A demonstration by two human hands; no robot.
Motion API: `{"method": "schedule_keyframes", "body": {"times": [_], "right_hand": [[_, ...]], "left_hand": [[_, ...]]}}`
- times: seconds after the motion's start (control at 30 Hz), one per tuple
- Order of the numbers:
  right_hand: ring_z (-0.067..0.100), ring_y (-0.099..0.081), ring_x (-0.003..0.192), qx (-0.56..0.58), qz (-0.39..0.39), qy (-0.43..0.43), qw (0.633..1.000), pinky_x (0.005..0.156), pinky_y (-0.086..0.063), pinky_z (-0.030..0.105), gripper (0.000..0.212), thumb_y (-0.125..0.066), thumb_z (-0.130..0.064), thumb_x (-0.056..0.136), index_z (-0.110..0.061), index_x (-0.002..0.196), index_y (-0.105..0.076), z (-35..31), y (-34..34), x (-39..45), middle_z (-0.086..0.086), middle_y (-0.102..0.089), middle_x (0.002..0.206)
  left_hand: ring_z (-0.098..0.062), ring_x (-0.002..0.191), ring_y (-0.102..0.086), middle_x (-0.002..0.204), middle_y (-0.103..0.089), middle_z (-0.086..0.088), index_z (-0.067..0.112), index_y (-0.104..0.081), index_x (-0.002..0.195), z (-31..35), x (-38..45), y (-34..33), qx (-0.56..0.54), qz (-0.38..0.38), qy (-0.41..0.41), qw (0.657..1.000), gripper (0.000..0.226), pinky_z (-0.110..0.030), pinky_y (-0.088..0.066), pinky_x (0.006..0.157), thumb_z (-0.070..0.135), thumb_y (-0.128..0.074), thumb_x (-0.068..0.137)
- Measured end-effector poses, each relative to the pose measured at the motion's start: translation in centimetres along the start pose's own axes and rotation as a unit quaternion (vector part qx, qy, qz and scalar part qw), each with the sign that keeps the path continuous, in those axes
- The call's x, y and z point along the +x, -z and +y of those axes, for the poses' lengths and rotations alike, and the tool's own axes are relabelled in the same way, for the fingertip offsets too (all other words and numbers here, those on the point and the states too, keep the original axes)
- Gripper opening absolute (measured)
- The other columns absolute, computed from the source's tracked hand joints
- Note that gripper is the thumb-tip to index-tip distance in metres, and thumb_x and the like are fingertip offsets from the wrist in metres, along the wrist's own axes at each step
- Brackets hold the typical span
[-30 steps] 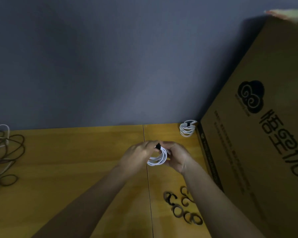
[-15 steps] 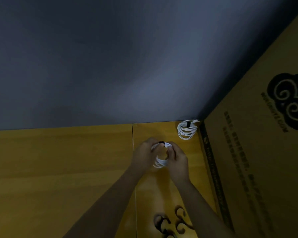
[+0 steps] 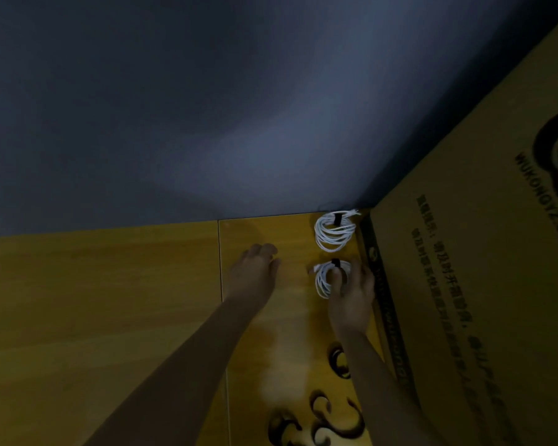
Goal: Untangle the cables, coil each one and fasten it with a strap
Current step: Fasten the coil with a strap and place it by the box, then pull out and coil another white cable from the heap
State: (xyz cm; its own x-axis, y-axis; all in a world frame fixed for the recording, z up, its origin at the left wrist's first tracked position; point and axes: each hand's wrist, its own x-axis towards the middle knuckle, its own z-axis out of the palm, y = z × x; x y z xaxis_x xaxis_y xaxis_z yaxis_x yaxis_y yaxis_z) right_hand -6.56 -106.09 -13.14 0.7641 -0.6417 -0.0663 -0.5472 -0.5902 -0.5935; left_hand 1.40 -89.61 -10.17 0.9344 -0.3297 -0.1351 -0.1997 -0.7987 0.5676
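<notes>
Our right hand (image 3: 351, 291) pinched a strapped white coil (image 3: 324, 278) low over the bench (image 3: 110, 300), just short of a finished coil (image 3: 334, 233) by the cardboard box (image 3: 480, 284); the left hand (image 3: 255, 275) hung spread, empty. Dropped carelessly, we judged, its loose ends might snag the neighbour's loops.

Your left hand (image 3: 253, 275) hovers palm down with fingers loosely spread and relaxed, holding nothing, its bare forearm stretching forward from lower left. Your right hand (image 3: 351, 292) reaches forward beside it, fingers curled around a white coiled cable (image 3: 324, 278), thumb laid across the loops.
</notes>
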Motion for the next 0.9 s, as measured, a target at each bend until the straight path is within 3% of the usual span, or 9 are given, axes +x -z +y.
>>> {"method": "schedule_keyframes", "body": {"times": [0.1, 0.2, 0.27, 0.43, 0.53, 0.73, 0.9], "right_hand": [[0.038, -0.036, 0.123, -0.099, 0.043, 0.095, 0.99, 0.094, -0.04, 0.049, 0.056, -0.038, -0.049, 0.093, -0.013, 0.133, -0.053, 0.4, 0.2, -1.9, 0.021, -0.041, 0.142], [0.031, -0.04, 0.103, -0.113, 0.057, 0.174, 0.977, 0.077, -0.049, 0.046, 0.027, -0.07, -0.026, 0.085, -0.01, 0.107, -0.066, 1.3, -0.4, -2.4, 0.02, -0.057, 0.116], [0.029, -0.038, 0.099, -0.089, 0.039, 0.165, 0.981, 0.072, -0.051, 0.047, 0.025, -0.077, -0.009, 0.078, -0.01, 0.1, -0.067, 1.5, -0.6, -1.5, 0.018, -0.058, 0.108], [0.039, -0.042, 0.109, -0.08, 0.009, 0.111, 0.991, 0.084, -0.047, 0.049, 0.024, -0.07, -0.011, 0.085, -0.011, 0.108, -0.068, 0.8, 0.2, 1.2, 0.019, -0.053, 0.12], [0.039, -0.044, 0.108, -0.074, 0.02, 0.116, 0.99, 0.081, -0.046, 0.048, 0.024, -0.07, -0.012, 0.085, -0.011, 0.108, -0.068, -0.3, 1.2, 0.1, 0.018, -0.054, 0.119], [0.033, -0.046, 0.102, -0.045, -0.009, 0.228, 0.973, 0.082, -0.048, 0.048, 0.022, -0.069, -0.007, 0.085, -0.007, 0.107, -0.066, -4.2, 1.3, -4.6, 0.017, -0.055, 0.11], [0.035, -0.052, 0.105, -0.002, -0.06, 0.301, 0.952, 0.08, -0.048, 0.04, 0.026, -0.066, -0.01, 0.088, -0.007, 0.114, -0.065, -12.0, -0.6, -11.4, 0.016, -0.055, 0.111]], "left_hand": [[-0.025, 0.113, -0.052, 0.124, -0.055, -0.006, 0.015, -0.053, 0.127, -0.1, 0.0, 0.2, -0.006, -0.002, 0.002, 1.0, 0.03, -0.036, -0.047, 0.084, 0.028, -0.043, 0.102], [-0.025, 0.113, -0.052, 0.125, -0.055, -0.006, 0.015, -0.053, 0.127, -0.1, -0.2, 0.5, -0.01, -0.01, 0.002, 1.0, 0.03, -0.038, -0.047, 0.085, 0.027, -0.043, 0.102], [-0.024, 0.114, -0.052, 0.125, -0.054, -0.006, 0.015, -0.053, 0.127, -0.2, -0.5, 0.7, -0.008, -0.01, 0.001, 1.0, 0.03, -0.037, -0.047, 0.085, 0.027, -0.043, 0.102], [-0.024, 0.114, -0.052, 0.125, -0.055, -0.004, 0.016, -0.052, 0.127, -0.9, -1.5, 2.3, 0.011, 0.011, 0.01, 1.0, 0.03, -0.035, -0.046, 0.084, 0.027, -0.042, 0.102], [-0.023, 0.115, -0.051, 0.124, -0.056, -0.003, 0.017, -0.051, 0.127, -1.4, -3.0, 3.9, 0.029, 0.023, 0.021, 0.999, 0.029, -0.034, -0.045, 0.082, 0.028, -0.041, 0.102], [-0.02, 0.103, -0.057, 0.108, -0.061, 0.0, 0.017, -0.056, 0.115, -4.1, -7.6, 9.1, 0.005, 0.069, 0.063, 0.996, 0.024, -0.033, -0.046, 0.074, 0.034, -0.049, 0.098], [-0.021, 0.095, -0.057, 0.098, -0.059, 0.0, 0.014, -0.054, 0.111, -10.3, -15.3, 14.9, 0.002, 0.121, 0.13, 0.984, 0.022, -0.031, -0.041, 0.069, 0.031, -0.052, 0.097]]}}
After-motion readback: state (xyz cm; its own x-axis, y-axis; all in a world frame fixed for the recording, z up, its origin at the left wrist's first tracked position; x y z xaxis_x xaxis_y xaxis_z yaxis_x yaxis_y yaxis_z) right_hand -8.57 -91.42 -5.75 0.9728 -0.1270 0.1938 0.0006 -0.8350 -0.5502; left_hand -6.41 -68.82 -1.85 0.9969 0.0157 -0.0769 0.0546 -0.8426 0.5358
